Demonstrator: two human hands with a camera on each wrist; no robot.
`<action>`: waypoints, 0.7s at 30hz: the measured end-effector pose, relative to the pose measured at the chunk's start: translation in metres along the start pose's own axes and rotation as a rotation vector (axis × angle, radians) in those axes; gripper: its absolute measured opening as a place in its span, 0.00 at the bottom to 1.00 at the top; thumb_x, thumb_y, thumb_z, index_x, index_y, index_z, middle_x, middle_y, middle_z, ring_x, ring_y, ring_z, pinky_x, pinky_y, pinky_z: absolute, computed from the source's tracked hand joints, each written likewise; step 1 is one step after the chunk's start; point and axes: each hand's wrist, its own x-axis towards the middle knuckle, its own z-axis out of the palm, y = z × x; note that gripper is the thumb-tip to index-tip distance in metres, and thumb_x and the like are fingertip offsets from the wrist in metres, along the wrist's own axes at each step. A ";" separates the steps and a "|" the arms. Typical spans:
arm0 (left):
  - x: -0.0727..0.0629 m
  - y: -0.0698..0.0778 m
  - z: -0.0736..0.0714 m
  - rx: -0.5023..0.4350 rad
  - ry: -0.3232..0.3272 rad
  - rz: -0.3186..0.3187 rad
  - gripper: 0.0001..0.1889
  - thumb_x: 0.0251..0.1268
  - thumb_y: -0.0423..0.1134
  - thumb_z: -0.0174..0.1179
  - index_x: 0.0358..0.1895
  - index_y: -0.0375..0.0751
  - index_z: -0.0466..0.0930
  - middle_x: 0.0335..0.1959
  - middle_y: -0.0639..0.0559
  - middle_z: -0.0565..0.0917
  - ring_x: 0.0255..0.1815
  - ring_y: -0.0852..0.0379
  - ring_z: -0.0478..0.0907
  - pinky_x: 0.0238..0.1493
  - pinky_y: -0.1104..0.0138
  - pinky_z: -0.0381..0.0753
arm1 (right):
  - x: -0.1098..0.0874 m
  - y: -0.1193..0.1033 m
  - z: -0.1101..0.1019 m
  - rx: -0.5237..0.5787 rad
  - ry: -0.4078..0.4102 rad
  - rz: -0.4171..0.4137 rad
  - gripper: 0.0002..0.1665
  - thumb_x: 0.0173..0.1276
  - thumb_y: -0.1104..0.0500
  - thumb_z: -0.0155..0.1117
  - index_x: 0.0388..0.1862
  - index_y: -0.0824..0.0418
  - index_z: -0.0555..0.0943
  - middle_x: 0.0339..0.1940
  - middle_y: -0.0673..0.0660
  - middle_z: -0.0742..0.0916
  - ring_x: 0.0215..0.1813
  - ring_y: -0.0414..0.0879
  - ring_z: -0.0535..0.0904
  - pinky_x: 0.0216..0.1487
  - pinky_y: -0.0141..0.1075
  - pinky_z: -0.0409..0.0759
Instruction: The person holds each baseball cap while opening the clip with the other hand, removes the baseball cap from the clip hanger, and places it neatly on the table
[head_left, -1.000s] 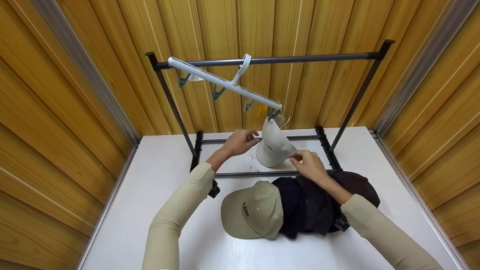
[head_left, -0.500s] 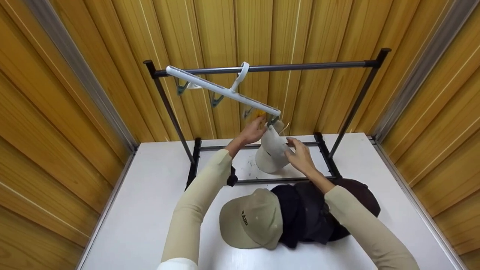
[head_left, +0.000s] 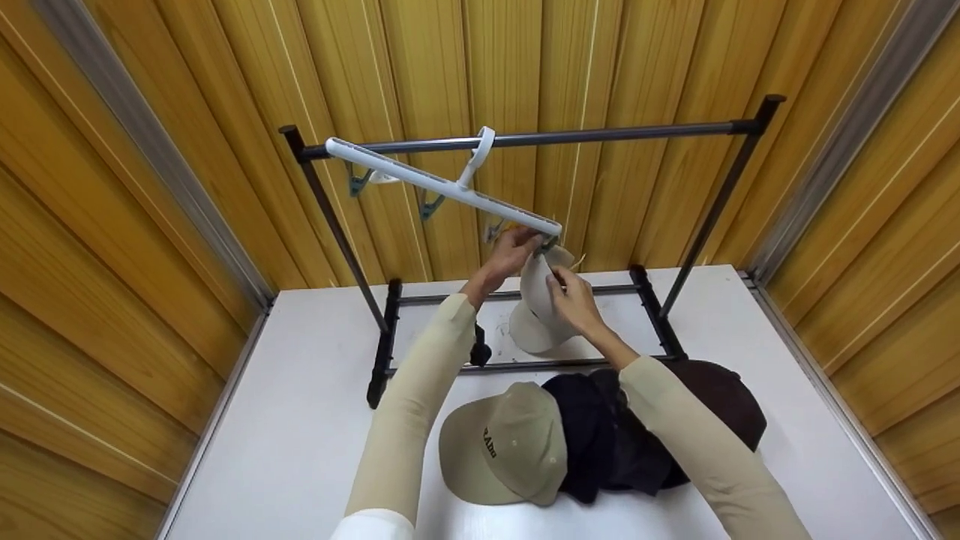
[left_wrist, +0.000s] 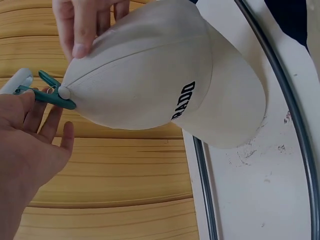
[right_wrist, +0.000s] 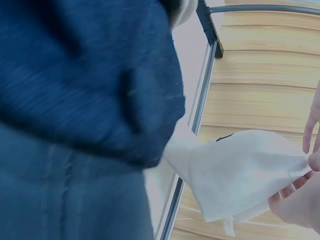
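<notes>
Count, head view unless noted.

Caps: 4 made out. 1 white cap [head_left: 536, 315] hanging from a clip; 1 khaki cap [head_left: 499, 446], 1 navy cap [head_left: 581, 435] and 1 brown cap [head_left: 724, 397] on the table [head_left: 300, 420]. Dark pile overlaps; more cannot be ruled out.

Racks [head_left: 600, 135]: 1.
Hangers [head_left: 442, 184]: 1.
Clips: 4; one green clip [left_wrist: 52, 95] in left wrist view.
Hands: 2, left hand [head_left: 514, 251], right hand [head_left: 571, 300].

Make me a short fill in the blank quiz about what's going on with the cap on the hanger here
The cream cap hangs from a ____ clip on the white hanger.
The hanger hooks over a dark ____ rail.
The right hand holds the hanging ____.
The tan cap lies on the white ____.

Missing words: green; metal; cap; table
</notes>
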 end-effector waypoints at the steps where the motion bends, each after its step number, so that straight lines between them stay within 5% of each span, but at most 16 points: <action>1: 0.001 -0.001 0.000 -0.016 -0.001 0.010 0.19 0.75 0.35 0.48 0.65 0.37 0.72 0.63 0.42 0.78 0.66 0.51 0.74 0.69 0.60 0.69 | 0.001 -0.002 0.001 0.006 0.001 0.006 0.16 0.74 0.63 0.51 0.53 0.71 0.78 0.48 0.68 0.86 0.52 0.59 0.82 0.55 0.51 0.77; 13: 0.004 -0.007 -0.002 -0.062 -0.095 -0.040 0.20 0.76 0.34 0.46 0.67 0.32 0.65 0.66 0.38 0.74 0.69 0.48 0.70 0.71 0.60 0.66 | 0.009 -0.006 0.003 -0.038 0.030 0.094 0.16 0.72 0.66 0.52 0.54 0.70 0.79 0.48 0.69 0.86 0.49 0.59 0.82 0.53 0.52 0.75; 21: 0.006 -0.008 -0.002 -0.092 -0.099 -0.056 0.21 0.76 0.36 0.47 0.68 0.36 0.65 0.67 0.41 0.74 0.69 0.51 0.69 0.72 0.59 0.64 | 0.011 -0.004 0.001 -0.065 0.028 0.105 0.15 0.72 0.67 0.53 0.52 0.71 0.80 0.44 0.68 0.87 0.46 0.58 0.81 0.51 0.52 0.75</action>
